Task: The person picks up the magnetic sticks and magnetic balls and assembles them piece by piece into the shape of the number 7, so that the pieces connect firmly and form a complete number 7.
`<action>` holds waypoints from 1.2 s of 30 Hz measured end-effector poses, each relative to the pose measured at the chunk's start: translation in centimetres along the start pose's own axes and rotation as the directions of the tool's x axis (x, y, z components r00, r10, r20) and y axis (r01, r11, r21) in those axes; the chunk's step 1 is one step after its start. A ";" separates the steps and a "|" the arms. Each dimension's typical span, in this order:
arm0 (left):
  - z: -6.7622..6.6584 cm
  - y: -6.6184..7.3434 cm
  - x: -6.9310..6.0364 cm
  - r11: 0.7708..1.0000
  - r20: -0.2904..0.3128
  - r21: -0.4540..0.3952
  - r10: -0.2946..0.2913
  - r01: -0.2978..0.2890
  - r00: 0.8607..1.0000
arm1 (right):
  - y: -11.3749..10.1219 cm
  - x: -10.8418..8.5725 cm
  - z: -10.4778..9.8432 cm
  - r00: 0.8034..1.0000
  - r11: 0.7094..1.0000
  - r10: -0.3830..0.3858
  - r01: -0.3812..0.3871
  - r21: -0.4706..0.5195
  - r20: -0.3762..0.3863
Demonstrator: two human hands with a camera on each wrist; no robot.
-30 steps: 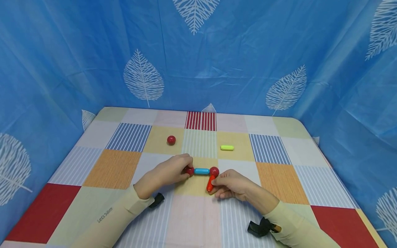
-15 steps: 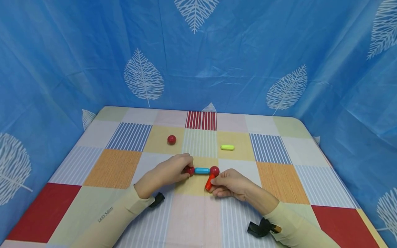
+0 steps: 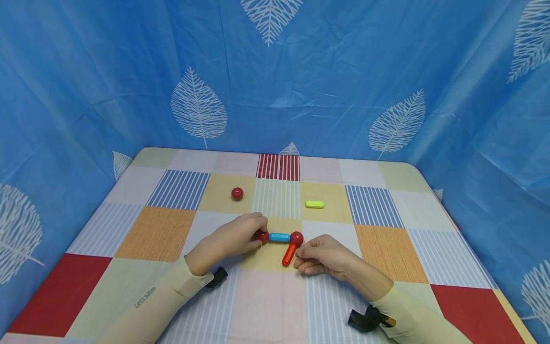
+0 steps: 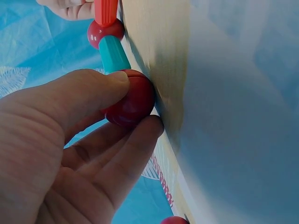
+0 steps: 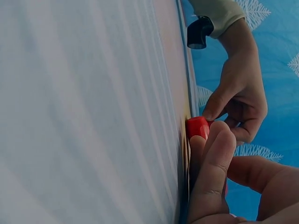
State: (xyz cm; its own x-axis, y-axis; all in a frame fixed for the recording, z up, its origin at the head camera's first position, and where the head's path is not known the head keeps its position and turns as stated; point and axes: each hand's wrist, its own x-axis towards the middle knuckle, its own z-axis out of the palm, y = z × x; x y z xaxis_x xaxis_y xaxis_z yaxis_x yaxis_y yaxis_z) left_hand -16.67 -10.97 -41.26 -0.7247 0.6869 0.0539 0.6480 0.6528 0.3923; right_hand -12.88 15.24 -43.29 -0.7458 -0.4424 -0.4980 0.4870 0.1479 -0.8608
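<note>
A dark red ball (image 4: 135, 100) is pinched between the thumb and fingers of my left hand (image 3: 236, 235), low against the table. From that ball a blue rod (image 3: 280, 238) runs right to a second red ball (image 3: 296, 238). An orange-red rod (image 3: 289, 254) slants from the second ball toward the front. Just right of this rod is my right hand (image 3: 323, 257), apart from it in the head view, with loosely bent fingers that hold nothing visible. In the right wrist view its fingers partly cover the rod's end (image 5: 198, 127).
Farther back on the patchwork-covered table (image 3: 262, 296) lie a loose red ball (image 3: 237, 193), left of centre, and a yellow-green rod (image 3: 314, 204), right of centre. A blue curtain (image 3: 275, 95) with white leaf prints surrounds the table's back and sides.
My right hand has let go of the orange-red rod and drawn slightly right. The rod's front end has swung a little left. My left hand stays on its ball.
</note>
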 end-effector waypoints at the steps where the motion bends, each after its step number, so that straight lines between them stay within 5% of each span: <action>1: 0.0 0.0 0.0 1.000 0.000 0.001 0.000 0.000 1.000 | 0.0 0.0 -0.1 1.000 1.000 -0.002 0.002 -0.005 -0.001; 12: -0.1 -0.1 -0.1 1.000 -0.006 -0.006 0.009 -0.009 1.000 | -0.4 -0.2 -0.9 0.996 0.991 -0.081 0.076 -0.114 -0.039; 23: 0.1 -0.2 -0.1 1.000 -0.008 -0.010 0.008 -0.009 1.000 | -1.9 0.2 -1.9 0.958 0.917 -0.194 0.100 -0.386 -0.212; 28: 0.1 -0.2 -0.1 1.000 -0.003 -0.015 0.003 -0.003 1.000 | -2.6 0.8 -2.3 0.922 0.852 -0.271 0.096 -0.515 -0.277; 36: 0.1 -0.3 0.0 1.000 -0.002 -0.009 -0.003 0.003 1.000 | -3.8 2.1 -3.5 0.880 0.732 -0.394 0.126 -0.669 -0.265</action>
State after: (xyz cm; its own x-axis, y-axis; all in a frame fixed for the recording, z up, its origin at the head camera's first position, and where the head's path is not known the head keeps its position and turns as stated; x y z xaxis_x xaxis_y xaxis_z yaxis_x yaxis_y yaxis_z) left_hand -16.79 -11.12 -41.46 -0.7272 0.6843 0.0546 0.6436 0.6519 0.4010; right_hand -17.90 16.89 -41.40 -0.9686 -0.2135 -0.1272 -0.0418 0.6445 -0.7635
